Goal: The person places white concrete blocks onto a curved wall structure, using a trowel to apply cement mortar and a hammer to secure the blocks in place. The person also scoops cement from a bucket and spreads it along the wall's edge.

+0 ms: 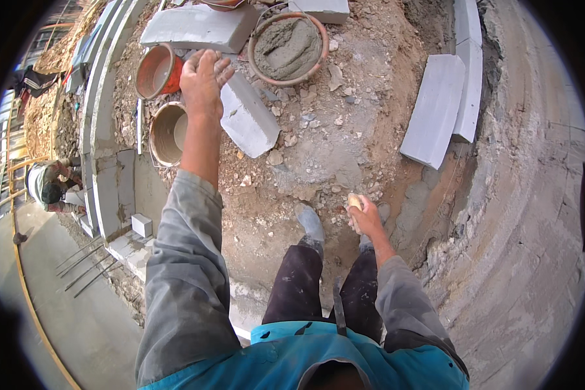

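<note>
My left hand point(203, 81) is stretched forward, its fingers apart and slightly bent, with nothing visible in it. It hovers between an orange bucket point(169, 77) and a pale grey block point(248, 120) lying on the rubble. Close to my body, my right hand point(365, 218) is closed round a short tan wooden handle point(354, 203); the rest of that tool is hidden. Beyond the grey block stands a round tub point(313, 69) with wet grey mortar point(287, 49) in it. A mortar-stained bucket point(169, 133) sits beside my left forearm.
More pale blocks lie at the far left point(201, 27) and in a row on the right point(434, 107). A low block wall point(97, 130) curves along the left. Past it, a co-worker point(52, 185) bends down near protruding steel bars point(91, 273). Loose stones cover the ground ahead.
</note>
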Demonstrator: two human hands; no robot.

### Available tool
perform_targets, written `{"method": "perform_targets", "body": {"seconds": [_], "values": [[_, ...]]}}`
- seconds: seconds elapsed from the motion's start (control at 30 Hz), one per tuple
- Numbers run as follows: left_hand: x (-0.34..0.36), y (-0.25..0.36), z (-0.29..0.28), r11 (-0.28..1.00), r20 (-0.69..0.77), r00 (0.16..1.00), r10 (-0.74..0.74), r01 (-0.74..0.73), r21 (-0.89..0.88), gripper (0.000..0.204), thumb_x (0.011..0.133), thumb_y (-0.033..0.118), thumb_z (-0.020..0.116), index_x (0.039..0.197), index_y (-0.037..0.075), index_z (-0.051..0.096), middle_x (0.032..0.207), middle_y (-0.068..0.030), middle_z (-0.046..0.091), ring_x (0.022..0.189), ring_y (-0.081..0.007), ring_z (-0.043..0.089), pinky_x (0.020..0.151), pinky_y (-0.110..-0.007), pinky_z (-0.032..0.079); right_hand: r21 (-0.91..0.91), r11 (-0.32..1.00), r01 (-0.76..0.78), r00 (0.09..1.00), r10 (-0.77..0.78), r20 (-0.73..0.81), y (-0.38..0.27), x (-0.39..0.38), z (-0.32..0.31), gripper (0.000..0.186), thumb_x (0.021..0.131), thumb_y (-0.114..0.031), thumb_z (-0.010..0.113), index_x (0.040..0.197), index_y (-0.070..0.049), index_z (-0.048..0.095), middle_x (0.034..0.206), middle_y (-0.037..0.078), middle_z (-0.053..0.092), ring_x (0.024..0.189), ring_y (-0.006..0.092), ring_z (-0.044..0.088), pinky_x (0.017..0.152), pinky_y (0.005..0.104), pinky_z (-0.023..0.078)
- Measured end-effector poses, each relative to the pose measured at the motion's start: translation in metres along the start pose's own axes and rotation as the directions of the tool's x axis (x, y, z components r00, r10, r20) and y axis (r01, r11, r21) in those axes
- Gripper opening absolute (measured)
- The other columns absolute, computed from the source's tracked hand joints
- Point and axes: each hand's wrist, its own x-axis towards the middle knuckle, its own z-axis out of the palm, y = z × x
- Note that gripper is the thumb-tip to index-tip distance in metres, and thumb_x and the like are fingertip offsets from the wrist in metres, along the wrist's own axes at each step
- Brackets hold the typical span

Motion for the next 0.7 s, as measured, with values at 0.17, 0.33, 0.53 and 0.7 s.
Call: {"method": "perform_targets", "body": {"seconds": [0.17,0.33,0.53,0.7], "values": [[-0.167,-0.11,-0.114,0.877,-0.138,0.918,-0.372,0.396,0.272,0.05,0.095,0.021,0.057,0.132,-0.008,0.039,0.118,-0.0192,0.058,0.096,-0.0257,0.064,0.077,-0.034,0.057,0.075,0.979,0.189,0.978,-0.195,0.078,-0.02,0.156,0.083,0.066,0.084,-0.02,0.065,0.143,-0.004,0.039,0.084,0.008,0.064,0.059,0.0141,0.06,0.05,0.0306,0.048],[-0.262,-0.176,-0.166,0.665,-0.155,0.752,-0.641,0.644,0.378,0.052,0.095,0.023,0.059,0.134,-0.004,0.04,0.117,-0.0166,0.058,0.101,-0.0268,0.063,0.077,-0.037,0.055,-0.578,0.765,0.285,0.936,-0.353,-0.005,-0.027,0.22,0.105,0.084,0.084,-0.027,0.069,0.151,-0.002,0.023,0.137,0.024,0.049,0.123,0.0328,0.053,0.101,0.0404,0.045],[-0.28,-0.197,-0.168,0.594,-0.154,0.726,-0.67,0.649,0.475,0.05,0.094,0.019,0.059,0.134,-0.003,0.04,0.11,-0.0133,0.059,0.091,-0.0228,0.065,0.072,-0.034,0.055,-0.391,0.889,0.24,0.966,-0.257,0.007,0.005,0.187,0.087,0.079,0.087,-0.032,0.066,0.147,0.001,0.029,0.146,0.026,0.037,0.138,0.0368,0.035,0.114,0.0413,0.03],[-0.305,-0.174,-0.176,0.496,-0.196,0.755,-0.626,0.58,0.646,0.047,0.092,0.012,0.056,0.134,-0.001,0.04,0.108,-0.0137,0.059,0.087,-0.0207,0.065,0.066,-0.032,0.055,-0.359,0.922,0.144,0.962,-0.215,-0.166,0.064,0.108,-0.012,0.078,0.085,-0.036,0.066,0.144,0.002,0.034,0.144,0.028,0.04,0.136,0.0381,0.037,0.112,0.0421,0.032]]}}
